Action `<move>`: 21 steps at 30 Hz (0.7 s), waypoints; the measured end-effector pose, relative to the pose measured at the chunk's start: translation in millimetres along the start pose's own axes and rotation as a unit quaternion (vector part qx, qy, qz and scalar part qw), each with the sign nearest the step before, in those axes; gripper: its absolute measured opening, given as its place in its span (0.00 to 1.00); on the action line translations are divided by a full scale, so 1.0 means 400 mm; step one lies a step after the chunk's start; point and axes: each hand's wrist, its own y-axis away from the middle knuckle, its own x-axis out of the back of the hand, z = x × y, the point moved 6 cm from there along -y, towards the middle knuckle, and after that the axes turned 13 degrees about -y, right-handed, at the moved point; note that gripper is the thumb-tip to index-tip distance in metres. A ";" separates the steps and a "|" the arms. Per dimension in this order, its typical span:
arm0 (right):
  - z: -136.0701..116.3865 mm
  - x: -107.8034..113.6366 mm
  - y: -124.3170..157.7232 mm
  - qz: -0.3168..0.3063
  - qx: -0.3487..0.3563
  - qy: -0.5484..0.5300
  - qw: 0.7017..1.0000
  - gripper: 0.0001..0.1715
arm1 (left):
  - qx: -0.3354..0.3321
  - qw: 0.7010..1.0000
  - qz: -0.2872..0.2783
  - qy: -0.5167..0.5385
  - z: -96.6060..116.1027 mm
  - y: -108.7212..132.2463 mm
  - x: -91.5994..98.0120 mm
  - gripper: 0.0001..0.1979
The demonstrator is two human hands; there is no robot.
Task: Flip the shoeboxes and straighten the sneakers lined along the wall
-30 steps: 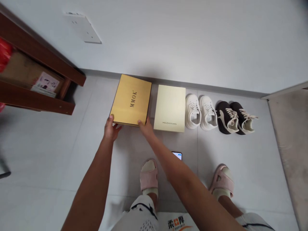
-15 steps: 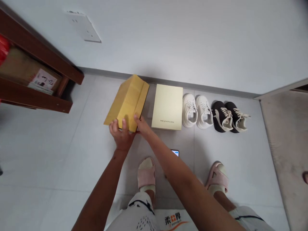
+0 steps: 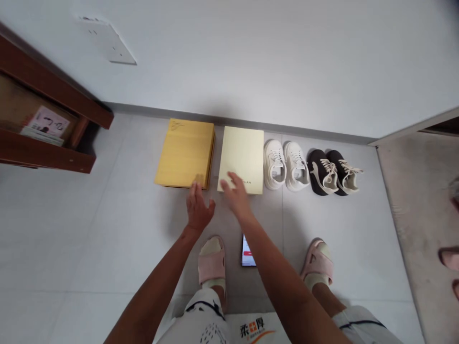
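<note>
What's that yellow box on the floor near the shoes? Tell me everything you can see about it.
The yellow box is a flat, rectangular box that looks like matte card, with a darker seam along its right side. Small dark printing, too small to read, sits near its far left corner. It lies flat on the pale floor tiles, beside the cream box. The person's left hand reaches its near edge, but blur hides whether they touch.
</note>
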 end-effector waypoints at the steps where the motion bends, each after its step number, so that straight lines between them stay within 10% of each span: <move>1: 0.000 0.074 0.000 0.058 0.030 0.039 0.997 0.34 | 0.002 0.999 -0.018 0.037 0.021 0.006 -0.017 0.38; 4: 0.053 0.246 -0.028 0.191 -0.002 0.098 0.977 0.35 | 0.098 0.977 -0.091 0.165 0.067 0.005 -0.096 0.36; 10: 0.145 0.295 -0.136 0.103 -0.016 -0.005 0.995 0.35 | 0.256 0.890 -0.164 0.339 0.079 -0.069 -0.207 0.31; 15: 0.152 0.278 -0.156 0.058 0.005 -0.044 0.997 0.34 | 0.184 0.935 -0.107 0.283 0.124 -0.102 -0.113 0.35; 21: 0.127 0.217 -0.124 -0.031 -0.086 -0.178 0.980 0.40 | -0.077 0.990 0.054 0.100 0.328 -0.021 -0.007 0.46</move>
